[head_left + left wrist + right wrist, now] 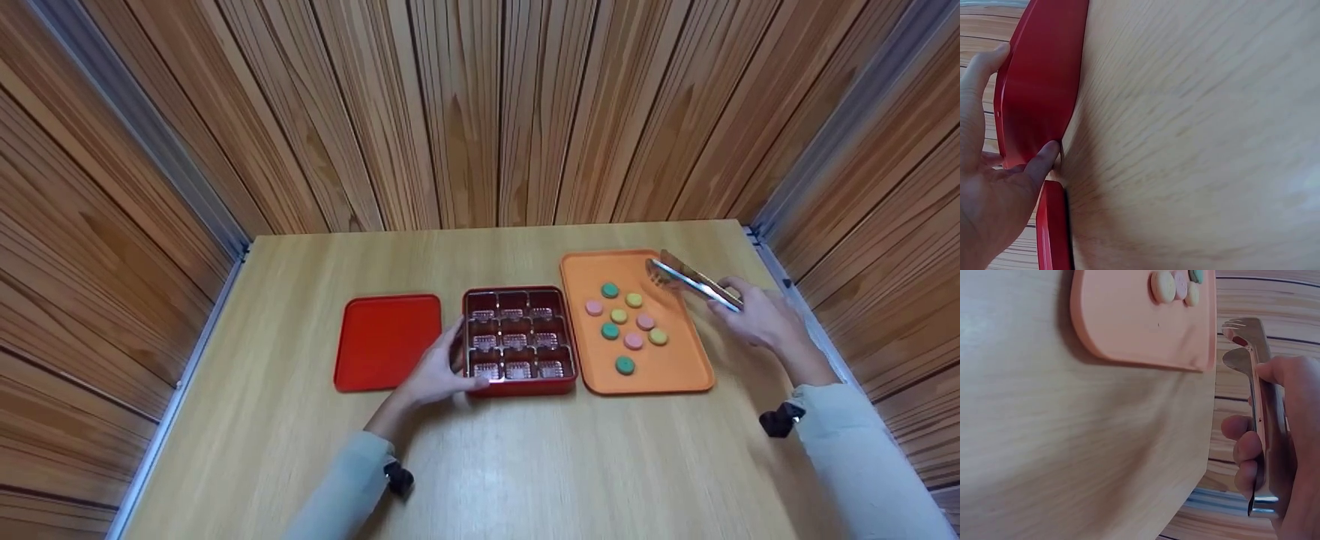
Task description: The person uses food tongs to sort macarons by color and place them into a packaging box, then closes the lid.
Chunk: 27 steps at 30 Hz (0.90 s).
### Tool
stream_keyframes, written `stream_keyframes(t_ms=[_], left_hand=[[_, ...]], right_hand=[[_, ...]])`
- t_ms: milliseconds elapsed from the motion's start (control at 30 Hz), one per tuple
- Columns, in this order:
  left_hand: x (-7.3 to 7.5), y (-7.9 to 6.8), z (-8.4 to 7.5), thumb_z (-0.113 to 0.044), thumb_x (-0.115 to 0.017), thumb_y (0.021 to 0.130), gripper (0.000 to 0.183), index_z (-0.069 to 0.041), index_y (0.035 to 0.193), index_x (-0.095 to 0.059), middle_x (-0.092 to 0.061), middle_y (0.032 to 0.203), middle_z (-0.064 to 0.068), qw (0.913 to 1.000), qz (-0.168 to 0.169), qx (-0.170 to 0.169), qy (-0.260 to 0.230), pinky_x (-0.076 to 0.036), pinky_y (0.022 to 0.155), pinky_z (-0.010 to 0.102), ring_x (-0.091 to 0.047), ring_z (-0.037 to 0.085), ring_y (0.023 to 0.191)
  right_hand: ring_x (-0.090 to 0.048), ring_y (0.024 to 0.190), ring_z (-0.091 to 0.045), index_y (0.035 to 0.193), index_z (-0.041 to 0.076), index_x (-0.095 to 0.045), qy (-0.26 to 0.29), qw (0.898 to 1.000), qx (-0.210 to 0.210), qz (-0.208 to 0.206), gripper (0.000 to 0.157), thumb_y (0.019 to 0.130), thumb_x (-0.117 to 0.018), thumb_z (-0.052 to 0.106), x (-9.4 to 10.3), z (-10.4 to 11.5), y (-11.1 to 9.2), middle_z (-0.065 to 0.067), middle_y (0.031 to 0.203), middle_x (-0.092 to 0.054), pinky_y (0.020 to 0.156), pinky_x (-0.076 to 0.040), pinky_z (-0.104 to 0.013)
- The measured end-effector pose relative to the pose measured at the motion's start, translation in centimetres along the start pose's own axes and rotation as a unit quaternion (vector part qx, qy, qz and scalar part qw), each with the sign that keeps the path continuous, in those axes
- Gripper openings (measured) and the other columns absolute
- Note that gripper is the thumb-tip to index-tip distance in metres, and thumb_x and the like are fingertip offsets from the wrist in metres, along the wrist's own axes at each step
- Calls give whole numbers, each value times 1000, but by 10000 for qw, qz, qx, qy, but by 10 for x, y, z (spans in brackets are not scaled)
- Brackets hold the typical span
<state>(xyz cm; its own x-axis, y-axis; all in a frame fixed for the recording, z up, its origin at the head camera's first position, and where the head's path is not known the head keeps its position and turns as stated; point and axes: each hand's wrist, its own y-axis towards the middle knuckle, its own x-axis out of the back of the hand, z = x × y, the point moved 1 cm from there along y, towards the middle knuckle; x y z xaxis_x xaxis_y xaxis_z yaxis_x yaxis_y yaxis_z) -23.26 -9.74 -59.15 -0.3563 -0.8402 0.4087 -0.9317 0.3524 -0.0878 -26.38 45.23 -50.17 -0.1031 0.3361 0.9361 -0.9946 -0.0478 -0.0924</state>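
Observation:
A dark red box with a divided insert of several compartments stands mid-table. My left hand holds its front left corner, with the thumb on one wall and fingers along the other; the left wrist view shows this hand against the red wall. In my right hand is a pair of metal tongs, raised over the back right of an orange tray. The tongs have nothing between their tips. Green, pink and yellow macarons lie spread on the tray.
Left of the box, a flat red lid lies on the wooden table. Wood-panelled walls close off the back and both sides. The tray sits right beside the box.

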Motion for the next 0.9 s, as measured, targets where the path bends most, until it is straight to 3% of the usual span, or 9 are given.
stream_keyframes(t_ms=[300,567,900], left_hand=[[0,2,2,-19,-98,88,124,-7,181,-17,-28,187,20,9989,40,-202,-419,-17,146,62,-24,43,176],[0,0,2,-17,-97,88,124,-3,180,-16,-26,187,22,9984,70,-240,-505,-19,146,62,-22,44,177],[1,-1,2,-23,-99,86,125,-9,181,-18,-28,187,19,9992,63,10,-390,-20,146,62,-24,42,176]], right_hand=[[-53,51,-17,155,11,-55,-41,9993,259,272,55,113,-61,46,2,22,11,-3,72,-61,46,-39,-30],[-53,55,-18,155,8,-56,-132,9978,440,471,57,112,-62,45,1,38,18,-7,81,-61,49,-40,-30],[-53,59,-20,155,9,-59,-249,9966,527,588,53,112,-63,40,-3,52,25,-8,83,-62,52,-40,-31]])
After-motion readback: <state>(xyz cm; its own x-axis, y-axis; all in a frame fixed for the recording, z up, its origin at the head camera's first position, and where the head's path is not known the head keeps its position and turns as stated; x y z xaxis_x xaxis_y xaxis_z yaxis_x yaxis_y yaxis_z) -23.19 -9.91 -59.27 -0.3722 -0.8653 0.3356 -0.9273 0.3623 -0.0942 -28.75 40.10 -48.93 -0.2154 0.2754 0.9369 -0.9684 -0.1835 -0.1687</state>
